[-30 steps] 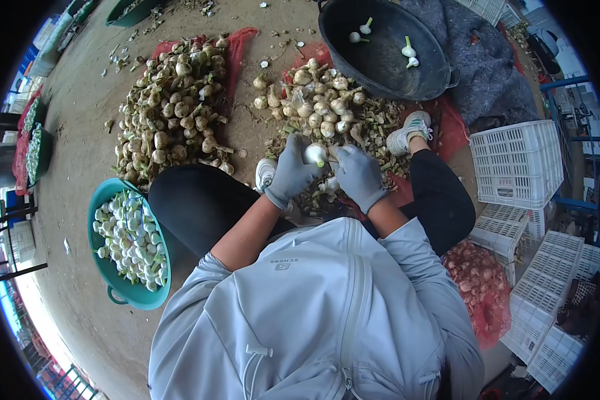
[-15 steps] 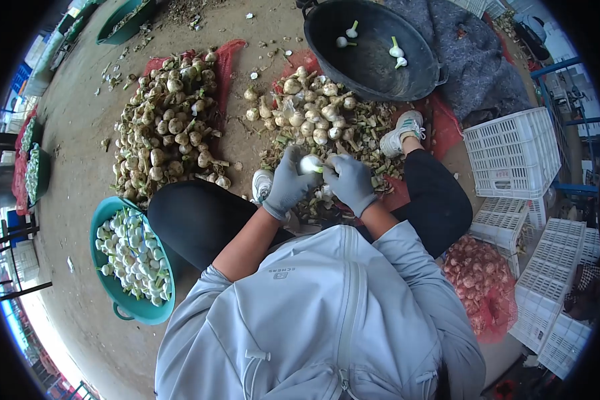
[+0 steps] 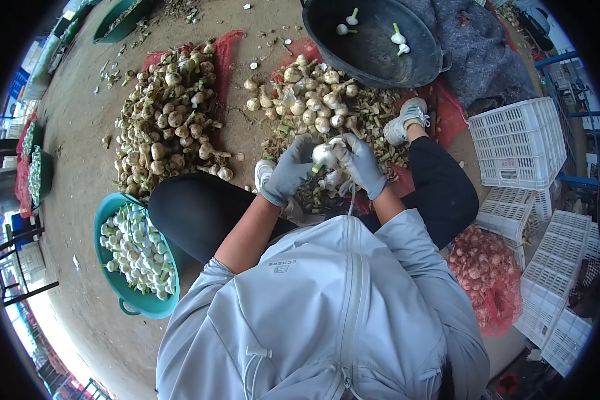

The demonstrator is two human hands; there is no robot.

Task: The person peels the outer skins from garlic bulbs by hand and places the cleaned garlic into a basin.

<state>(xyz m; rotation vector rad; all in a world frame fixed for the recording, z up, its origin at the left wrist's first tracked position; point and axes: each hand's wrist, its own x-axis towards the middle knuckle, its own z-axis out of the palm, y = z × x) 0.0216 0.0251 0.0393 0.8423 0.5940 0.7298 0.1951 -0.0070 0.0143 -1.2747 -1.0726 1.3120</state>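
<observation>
A white garlic bulb [image 3: 323, 156] with a short green stem end sits between my gloved hands, its stem pointing down and left. My right hand [image 3: 361, 165] has its fingers round the bulb's right side. My left hand [image 3: 290, 172] is at the bulb's left, fingers curled; whether it grips the bulb is hard to see. Beyond them lies a heap of unpeeled garlic [image 3: 310, 100] on trimmings and peels. A black tub [image 3: 380, 67] at the top holds several clean bulbs. A green basin [image 3: 110, 267] on the left is full of white bulbs.
A larger garlic pile [image 3: 167, 120] rests on red netting at the left. White plastic crates [image 3: 517, 147] stand on the right, by a red net bag of garlic [image 3: 483, 273]. My knees and shoes flank the working spot. Dark cloth [image 3: 480, 53] lies beside the tub.
The bulb has turned, so its stem end now points down and left instead of right. My right hand has shifted slightly right and down. The whole view has shifted a little.
</observation>
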